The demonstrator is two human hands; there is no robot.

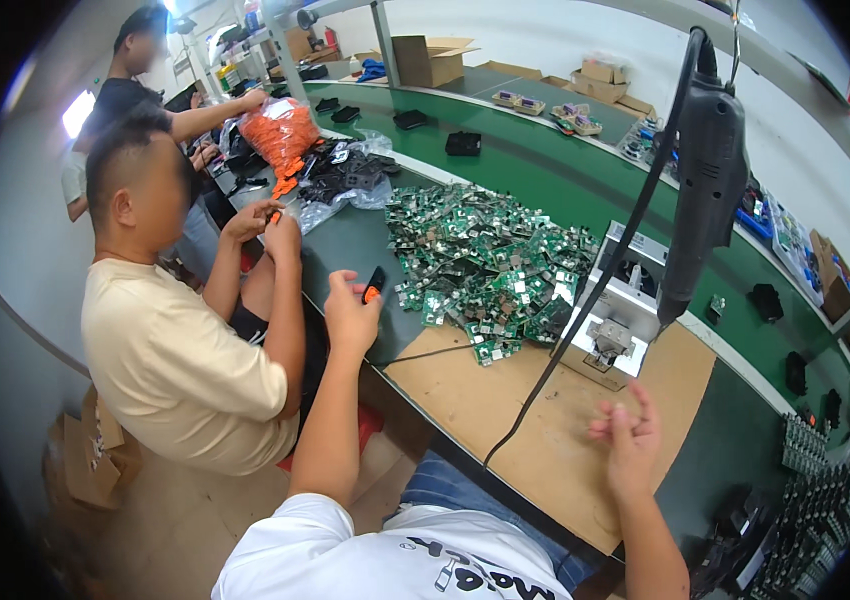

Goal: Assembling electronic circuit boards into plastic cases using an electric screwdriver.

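My left hand is closed on a small black-and-orange plastic housing, held above the table's near edge. To its right lies a big heap of small green circuit boards. My right hand hovers over a brown board, its fingers apart and nothing visible in them. Just beyond it stands a metal box, apparently a screw feeder. A black electric screwdriver hangs over the right side of that box, its cable dropping across the scene.
On my left a seated person handles a small orange part; another person works beyond. A bag of orange parts and black housings lie nearby. A green conveyor belt runs behind. Stacked circuit boards stand at right.
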